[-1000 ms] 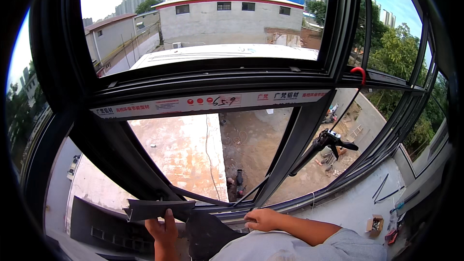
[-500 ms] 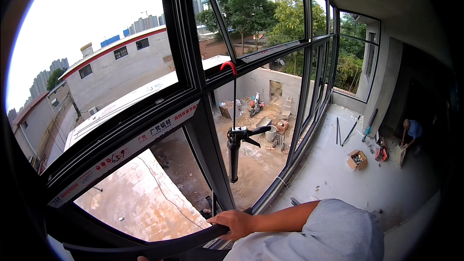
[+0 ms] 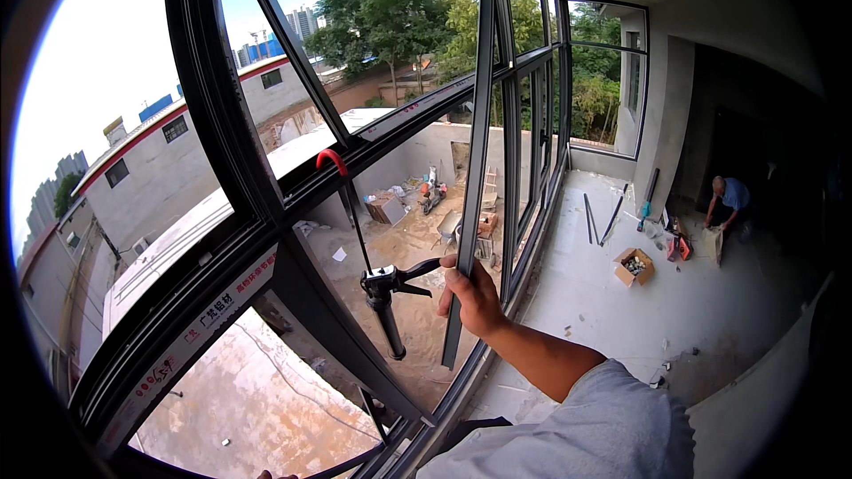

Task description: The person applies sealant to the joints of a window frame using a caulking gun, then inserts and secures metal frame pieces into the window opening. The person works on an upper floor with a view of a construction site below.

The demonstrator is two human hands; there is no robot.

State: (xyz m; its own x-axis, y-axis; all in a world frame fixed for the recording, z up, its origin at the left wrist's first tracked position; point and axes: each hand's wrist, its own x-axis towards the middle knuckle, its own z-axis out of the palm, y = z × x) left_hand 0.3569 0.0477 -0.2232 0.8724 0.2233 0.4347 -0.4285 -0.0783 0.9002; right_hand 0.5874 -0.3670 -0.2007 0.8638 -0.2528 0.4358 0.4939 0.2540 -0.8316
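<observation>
Strip stands near-upright in the right hand, extending above and below.

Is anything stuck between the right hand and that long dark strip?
Nothing that I can see: the right hand is closed around the long dark strip. The hanging caulking gun is just to the left, its handle ending by the fingers; whether they touch, I can't tell.
</observation>
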